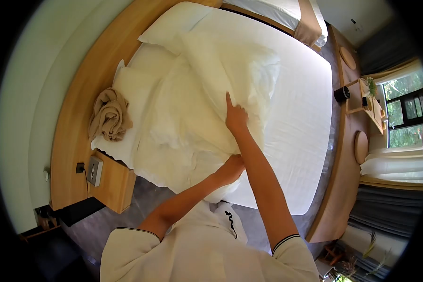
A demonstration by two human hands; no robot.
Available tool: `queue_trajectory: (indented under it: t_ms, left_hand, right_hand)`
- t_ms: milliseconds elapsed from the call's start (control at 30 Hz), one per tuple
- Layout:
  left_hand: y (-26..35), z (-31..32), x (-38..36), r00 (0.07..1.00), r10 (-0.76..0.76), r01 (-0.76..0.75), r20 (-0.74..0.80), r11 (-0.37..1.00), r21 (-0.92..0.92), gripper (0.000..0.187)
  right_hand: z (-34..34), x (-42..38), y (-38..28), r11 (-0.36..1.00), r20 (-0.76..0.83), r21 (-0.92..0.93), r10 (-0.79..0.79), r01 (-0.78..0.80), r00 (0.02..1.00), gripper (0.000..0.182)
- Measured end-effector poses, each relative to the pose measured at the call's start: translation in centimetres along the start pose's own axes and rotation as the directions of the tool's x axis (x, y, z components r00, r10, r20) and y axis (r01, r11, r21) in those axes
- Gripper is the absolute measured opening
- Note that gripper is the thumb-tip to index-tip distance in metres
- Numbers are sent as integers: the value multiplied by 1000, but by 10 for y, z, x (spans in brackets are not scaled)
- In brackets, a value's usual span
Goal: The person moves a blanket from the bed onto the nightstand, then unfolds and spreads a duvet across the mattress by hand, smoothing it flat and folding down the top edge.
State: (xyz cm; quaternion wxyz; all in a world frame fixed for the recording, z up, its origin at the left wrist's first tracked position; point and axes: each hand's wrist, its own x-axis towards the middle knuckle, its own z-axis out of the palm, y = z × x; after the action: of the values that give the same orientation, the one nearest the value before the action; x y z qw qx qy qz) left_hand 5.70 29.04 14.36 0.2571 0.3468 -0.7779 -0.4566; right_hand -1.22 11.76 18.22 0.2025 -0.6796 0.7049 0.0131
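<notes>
A rumpled white duvet lies bunched over the left and middle of the bed. My right hand rests on its folds, the index finger stretched out and the other fingers partly bent. Closer to my body, my left hand is closed at the duvet's near edge, apparently gripping the fabric. My right forearm crosses over it and hides some of its fingers. Beneath the duvet, the white bed sheet shows smooth on the right side.
A crumpled beige cloth lies by the wooden headboard. Below it stands a bedside cabinet with a grey tissue box. A pillow is at the far corner. Another bed stands beyond, and a window is at right.
</notes>
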Motion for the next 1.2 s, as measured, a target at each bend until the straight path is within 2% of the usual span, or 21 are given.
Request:
queue_trajectory:
  t_ms: [33, 133, 200, 233, 300, 333, 367, 400, 433, 500, 567, 700, 767, 833, 900, 967, 1000, 1067, 1100, 1133, 1200]
  left_hand:
    - [-2, 7, -9, 1000, -7, 7, -4, 1000, 2, 26]
    - [-23, 18, -19, 987, 49, -91, 152, 955, 281, 38]
    - [-26, 30, -23, 991, 37, -81, 132, 933, 350, 53]
    - [-28, 38, -22, 990, 35, -82, 137, 933, 351, 53]
    - [-30, 62, -16, 995, -98, 87, 31, 963, 256, 65]
    - [-31, 76, -13, 993, -38, 58, -113, 983, 175, 69]
    - [-35, 89, -9, 966, 13, 14, -258, 995, 101, 73]
    - [-64, 110, -1, 923, -246, 182, -296, 957, -227, 78]
    - [-90, 122, 7, 833, -494, 308, -247, 787, -535, 87]
    - [-77, 108, 35, 744, -627, 9, -233, 358, -934, 106]
    - [-15, 82, 82, 648, -746, 0, -151, 198, -980, 116]
    - [25, 122, 172, 575, -775, -65, -261, 275, -959, 111]
    - [29, 168, 203, 674, -685, 343, -277, 622, -704, 101]
    - [68, 215, 210, 753, -634, 319, -176, 586, -745, 86]
    - [70, 269, 193, 857, -438, 226, -270, 792, -567, 76]
    - [96, 313, 150, 889, -390, 334, -239, 911, -243, 71]
    - [89, 338, 122, 906, -356, 309, -227, 925, -220, 71]
    - [105, 367, 63, 890, -433, 394, -146, 889, -232, 71]
    - [129, 370, 37, 843, -532, 499, -77, 828, -256, 71]
    - [130, 386, 6, 877, -470, 436, -102, 866, -243, 70]
    - [144, 409, -39, 916, -384, 352, -117, 909, -224, 69]
  right_hand:
    - [26, 11, 27, 1000, 104, 1, 8, -9, 995, 92]
    - [68, -8, 115, 999, 116, 49, -14, 9, 993, 86]
    - [72, -36, 176, 926, -65, 359, -100, 116, 993, 77]
    - [66, -48, 199, 925, -65, 364, -96, 114, 993, 77]
    - [46, -80, 248, 745, -287, 619, -78, 247, 955, 73]
    - [12, -103, 258, 681, -139, 727, 18, 90, 990, 73]
    - [3, -122, 276, 675, -143, 733, 25, 88, 989, 73]
    - [-2, -142, 296, 684, -242, 700, -45, 206, 969, 75]
    - [-8, -162, 312, 685, -334, 655, -117, 319, 935, 78]
    - [-9, -216, 336, 666, -354, 654, -150, 359, 923, 85]
    - [0, -268, 355, 675, -385, 632, -154, 382, 910, 84]
    - [33, -362, 374, 642, -346, 704, -66, 305, 936, 80]
    - [48, -395, 374, 619, -325, 735, -34, 275, 945, 79]
    - [70, -417, 379, 586, -225, 789, -3, 184, 974, 76]
    - [74, -426, 392, 578, -149, 804, -33, 141, 988, 73]
    - [57, -427, 413, 535, 163, 844, -202, -30, 966, 55]
    - [76, -419, 435, 535, -126, 810, -244, 241, 962, 29]
    - [39, -400, 459, 616, -409, 694, -89, 373, 908, 15]
    - [19, -386, 462, 700, -532, 617, 34, 359, 846, 26]
    - [-13, -375, 458, 779, -595, 506, 5, 370, 804, 53]
    - [-40, -349, 448, 879, -432, 395, -79, 268, 898, 100]
